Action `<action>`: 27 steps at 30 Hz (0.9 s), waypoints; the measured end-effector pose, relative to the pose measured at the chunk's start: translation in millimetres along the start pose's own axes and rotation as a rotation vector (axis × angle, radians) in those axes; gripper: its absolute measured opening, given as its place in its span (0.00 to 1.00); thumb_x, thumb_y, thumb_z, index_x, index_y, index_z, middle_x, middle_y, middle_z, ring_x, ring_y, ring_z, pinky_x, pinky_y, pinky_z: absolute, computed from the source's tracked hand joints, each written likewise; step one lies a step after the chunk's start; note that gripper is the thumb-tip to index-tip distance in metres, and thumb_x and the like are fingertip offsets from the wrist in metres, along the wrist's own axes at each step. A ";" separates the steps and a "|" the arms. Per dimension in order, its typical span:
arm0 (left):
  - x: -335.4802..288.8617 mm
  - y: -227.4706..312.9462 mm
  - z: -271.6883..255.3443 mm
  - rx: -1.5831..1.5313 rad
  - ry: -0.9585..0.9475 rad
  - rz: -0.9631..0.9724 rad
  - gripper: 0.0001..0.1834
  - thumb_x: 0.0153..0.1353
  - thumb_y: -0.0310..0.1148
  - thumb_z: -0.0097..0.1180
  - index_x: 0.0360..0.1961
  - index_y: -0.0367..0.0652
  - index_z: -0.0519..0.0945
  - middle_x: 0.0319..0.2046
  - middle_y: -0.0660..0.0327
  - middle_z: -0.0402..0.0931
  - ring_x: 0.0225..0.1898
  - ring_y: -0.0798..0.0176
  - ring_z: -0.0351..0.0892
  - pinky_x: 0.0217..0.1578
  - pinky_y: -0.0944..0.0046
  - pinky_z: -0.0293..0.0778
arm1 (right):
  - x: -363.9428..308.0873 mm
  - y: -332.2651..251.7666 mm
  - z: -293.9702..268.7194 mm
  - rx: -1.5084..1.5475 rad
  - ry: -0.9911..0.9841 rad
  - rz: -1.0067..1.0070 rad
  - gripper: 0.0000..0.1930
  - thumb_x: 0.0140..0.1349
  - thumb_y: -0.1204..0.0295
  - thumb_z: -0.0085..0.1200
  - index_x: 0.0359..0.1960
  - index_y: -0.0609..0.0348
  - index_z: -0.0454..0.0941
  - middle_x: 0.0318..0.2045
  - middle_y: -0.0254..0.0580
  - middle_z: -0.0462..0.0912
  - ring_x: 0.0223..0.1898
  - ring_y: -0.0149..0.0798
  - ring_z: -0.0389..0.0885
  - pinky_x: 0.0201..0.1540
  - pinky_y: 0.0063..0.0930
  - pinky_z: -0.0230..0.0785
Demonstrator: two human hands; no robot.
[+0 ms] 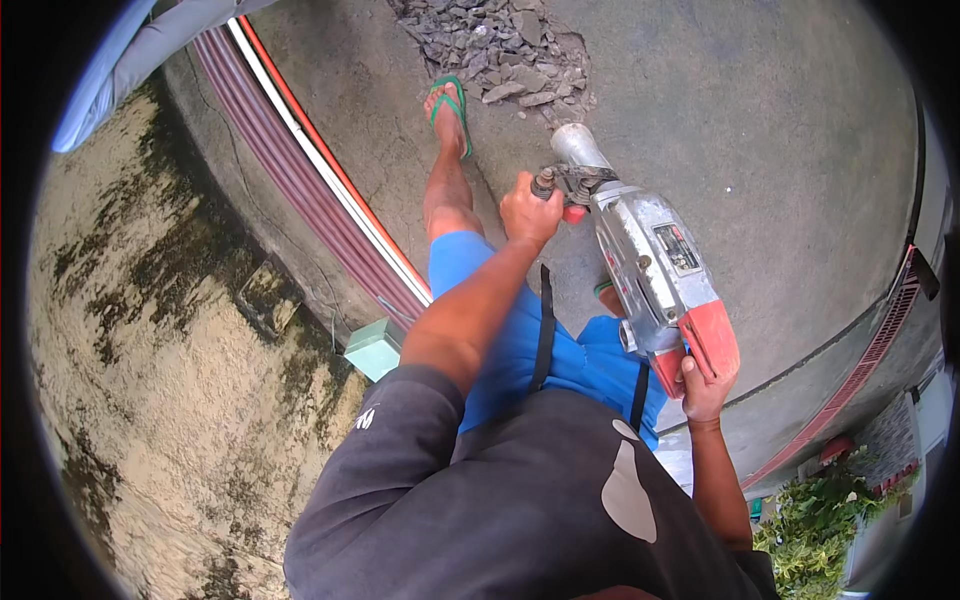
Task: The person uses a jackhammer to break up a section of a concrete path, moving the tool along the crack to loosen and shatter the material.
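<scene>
A silver demolition hammer [655, 262] with a red rear handle hangs slantwise in front of my body, its nose toward the far side. My left hand [530, 212] is wrapped round the dark side grip near the nose. Round the red rear handle closes my right hand [706, 390], thumb showing on top. The tool's nose is close to the near edge of a patch of broken concrete [500, 45]; I cannot make out a bit or whether it touches the floor. My foot in a green flip-flop [448, 112] stands just left of that patch.
Maroon, white and orange pipes [300, 165] run along the base of a stained wall [150, 330] at left. A pale green box [373, 349] sits beside them. Grey concrete floor [770, 120] spreads to the right, up to a red grating [865, 375]. Green plants [815, 530] grow lower right.
</scene>
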State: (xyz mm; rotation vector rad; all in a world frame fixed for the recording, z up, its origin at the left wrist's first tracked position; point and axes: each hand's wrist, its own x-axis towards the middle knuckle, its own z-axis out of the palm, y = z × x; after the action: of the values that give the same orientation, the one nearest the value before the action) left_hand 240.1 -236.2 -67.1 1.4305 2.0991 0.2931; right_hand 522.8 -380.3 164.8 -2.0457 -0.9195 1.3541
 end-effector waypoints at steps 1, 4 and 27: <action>-0.1 -0.9 0.7 0.001 0.002 0.000 0.15 0.48 0.38 0.65 0.30 0.43 0.74 0.24 0.43 0.81 0.30 0.32 0.82 0.34 0.38 0.77 | 0.5 4.3 -1.4 0.002 -0.001 -0.001 0.23 0.60 0.64 0.65 0.49 0.70 0.78 0.33 0.38 0.82 0.26 0.28 0.77 0.31 0.24 0.71; -1.2 -1.9 2.1 -0.015 -0.004 -0.019 0.15 0.48 0.39 0.65 0.31 0.43 0.74 0.25 0.43 0.81 0.30 0.32 0.82 0.35 0.37 0.78 | 1.2 8.2 -1.0 -0.011 -0.026 -0.013 0.23 0.60 0.63 0.65 0.50 0.71 0.78 0.31 0.37 0.81 0.23 0.27 0.76 0.29 0.23 0.70; -13.6 -6.1 17.2 -0.039 0.038 0.016 0.16 0.49 0.39 0.65 0.30 0.42 0.74 0.24 0.42 0.80 0.29 0.32 0.81 0.34 0.37 0.77 | 2.2 19.5 -4.6 0.135 -0.010 0.124 0.25 0.60 0.59 0.65 0.48 0.70 0.79 0.30 0.37 0.81 0.23 0.27 0.77 0.28 0.24 0.70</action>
State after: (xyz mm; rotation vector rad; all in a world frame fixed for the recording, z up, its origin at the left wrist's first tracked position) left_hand 248.7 -253.4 -79.3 1.4305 2.1015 0.3677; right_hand 532.6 -391.2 151.1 -2.0223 -0.6951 1.4510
